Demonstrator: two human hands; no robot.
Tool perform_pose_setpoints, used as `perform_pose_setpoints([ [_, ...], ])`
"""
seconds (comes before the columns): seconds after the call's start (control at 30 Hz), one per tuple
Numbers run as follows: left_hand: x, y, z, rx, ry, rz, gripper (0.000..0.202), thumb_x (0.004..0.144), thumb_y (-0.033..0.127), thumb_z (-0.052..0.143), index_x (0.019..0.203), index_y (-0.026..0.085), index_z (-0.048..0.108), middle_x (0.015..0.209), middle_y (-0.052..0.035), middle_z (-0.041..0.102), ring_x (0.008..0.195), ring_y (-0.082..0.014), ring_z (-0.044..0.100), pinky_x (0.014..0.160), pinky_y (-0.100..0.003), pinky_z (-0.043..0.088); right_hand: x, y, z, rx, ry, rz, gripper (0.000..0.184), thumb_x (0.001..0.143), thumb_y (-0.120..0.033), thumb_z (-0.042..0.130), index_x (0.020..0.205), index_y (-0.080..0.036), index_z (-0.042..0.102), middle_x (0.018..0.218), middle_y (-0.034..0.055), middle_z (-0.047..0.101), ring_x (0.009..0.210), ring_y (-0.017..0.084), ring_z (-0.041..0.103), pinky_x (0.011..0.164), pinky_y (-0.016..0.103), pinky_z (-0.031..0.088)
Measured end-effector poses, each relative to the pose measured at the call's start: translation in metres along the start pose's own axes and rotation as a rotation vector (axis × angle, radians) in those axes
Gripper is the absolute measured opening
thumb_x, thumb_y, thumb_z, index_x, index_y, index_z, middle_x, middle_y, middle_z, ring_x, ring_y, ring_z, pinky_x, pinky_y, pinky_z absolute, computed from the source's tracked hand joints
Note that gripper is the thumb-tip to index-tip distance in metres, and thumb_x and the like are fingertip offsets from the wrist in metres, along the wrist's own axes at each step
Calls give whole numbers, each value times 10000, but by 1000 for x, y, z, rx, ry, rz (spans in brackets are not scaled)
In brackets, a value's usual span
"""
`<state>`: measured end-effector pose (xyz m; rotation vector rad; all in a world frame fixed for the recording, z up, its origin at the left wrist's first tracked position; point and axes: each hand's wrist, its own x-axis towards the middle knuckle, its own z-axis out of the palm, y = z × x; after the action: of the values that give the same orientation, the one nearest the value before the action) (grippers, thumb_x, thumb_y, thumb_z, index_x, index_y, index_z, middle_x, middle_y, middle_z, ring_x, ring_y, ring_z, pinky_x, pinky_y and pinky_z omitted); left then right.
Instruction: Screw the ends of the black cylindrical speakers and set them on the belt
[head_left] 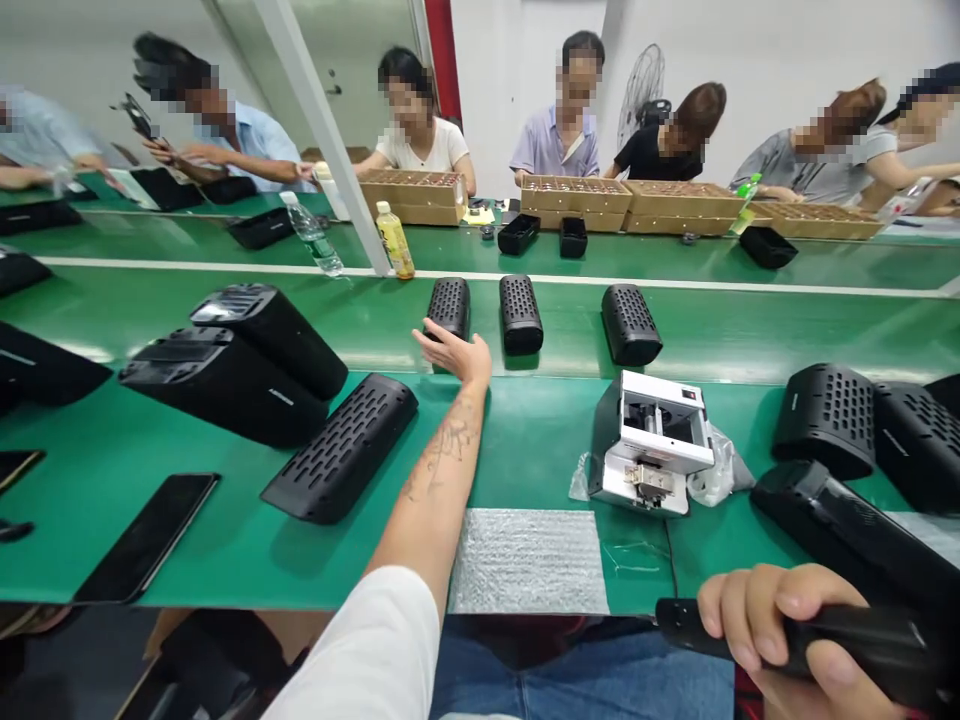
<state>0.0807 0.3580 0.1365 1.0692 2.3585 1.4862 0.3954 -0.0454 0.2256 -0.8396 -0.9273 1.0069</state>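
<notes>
My left hand (455, 352) reaches out across the bench with its fingers spread. It is at the near end of a black perforated housing (451, 300) on the far green strip and overlaps it; whether it touches is unclear. Two similar housings, a middle one (520, 312) and a right one (631, 325), lie farther right in the same row. At the lower right, my right hand (780, 625) is wrapped around a black electric screwdriver (862, 640), its narrow end pointing left. A grey foam sheet (531, 562) lies at the bench's front edge, between my hands.
A small white and black machine (654, 440) stands right of centre. Black housings lie at left, including a slotted one (341, 450), near a phone (150, 535). More housings (825, 418) crowd the right. A slanted white post (330, 130) rises beyond; co-workers sit opposite behind cardboard trays (576, 218).
</notes>
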Motion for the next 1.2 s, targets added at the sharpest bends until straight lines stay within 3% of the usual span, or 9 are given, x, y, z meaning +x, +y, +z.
perform_pose_setpoints([
  [0.1,-49,32,31,-65,-134,71,1233,994,354,1042,1964,187,299,2090,-344,252,2037,-402,208,1658,-576,162,16,0,18,28,-79,-47,239,1083,-543,917,1051,-314,858,586,-62,630,414,177,609,529,352,609],
  [0.17,-71,58,52,-123,-206,-34,1304,880,333,1137,1925,184,372,2039,-374,335,1987,-470,333,1637,-627,221,22,0,30,73,-91,-70,215,1095,-527,916,1068,-318,874,601,-74,639,425,162,621,540,336,629],
  [0.33,-69,95,56,-210,-235,-252,1114,927,186,1055,1840,126,419,1811,-402,571,1740,-489,664,1507,-646,466,18,-8,29,62,-21,-135,173,1090,-477,950,1095,-310,908,655,-69,699,461,152,655,563,340,672],
  [0.47,-62,68,-12,-335,-276,-242,1064,934,200,1048,1801,208,431,1788,-261,636,1595,-336,768,1402,-491,609,34,-8,15,-51,48,-323,186,1038,-440,1016,1089,-301,902,673,-65,734,476,166,671,565,356,669],
  [0.53,-68,29,-73,-404,-291,-155,1101,833,148,1070,1765,239,490,1788,-185,659,1640,-292,729,1444,-434,575,56,-1,13,-123,88,-411,270,1012,-481,1047,1064,-295,858,666,-74,733,475,169,672,566,364,677],
  [0.7,-98,-102,-256,-324,-377,313,1181,695,464,1156,1744,275,649,1760,-173,684,1633,-472,732,1450,-647,604,114,24,22,-250,120,-399,506,950,-630,1089,944,-270,733,620,-80,701,470,174,686,539,347,670],
  [0.8,-112,-155,-330,-205,-546,465,1116,751,582,1124,1738,300,686,1703,-169,729,1532,-487,803,1284,-642,738,127,35,28,-287,106,-332,529,935,-642,1077,910,-267,705,597,-73,697,459,181,687,514,338,644],
  [0.93,-127,-178,-355,-207,-817,576,1003,865,556,1082,1753,332,673,1605,-170,788,1397,-449,885,1118,-596,818,123,39,29,-303,82,-285,489,926,-577,1083,924,-263,708,604,-75,715,459,180,690,516,332,625],
  [1.2,-139,-175,-316,-350,-1179,547,1040,896,547,1109,1778,301,616,1674,-205,791,1399,-411,906,1191,-559,799,83,3,34,-224,69,-322,412,903,-513,1127,968,-281,793,623,-77,714,461,167,658,520,331,614],
])
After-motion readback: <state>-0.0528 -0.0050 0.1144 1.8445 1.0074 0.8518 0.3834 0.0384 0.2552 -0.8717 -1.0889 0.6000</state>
